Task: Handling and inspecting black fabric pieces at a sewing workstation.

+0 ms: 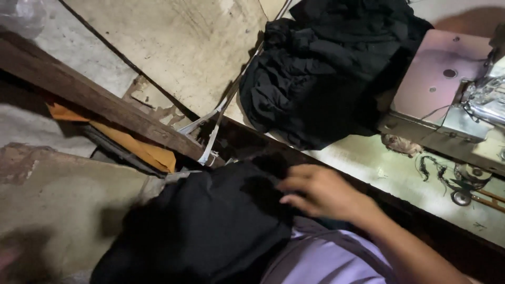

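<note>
A heap of black cloth (326, 73) lies bunched on the pale work table (389, 173) beside the sewing machine (463, 100), seemingly parked within reach, while a second black cloth (210, 221) spreads over the person's lap below the table edge. The right hand (321, 192) rests on this lap cloth, fingers (294, 185) together and curled as if gathering it; whether they pinch it is blurred, and the left hand is out of view
</note>
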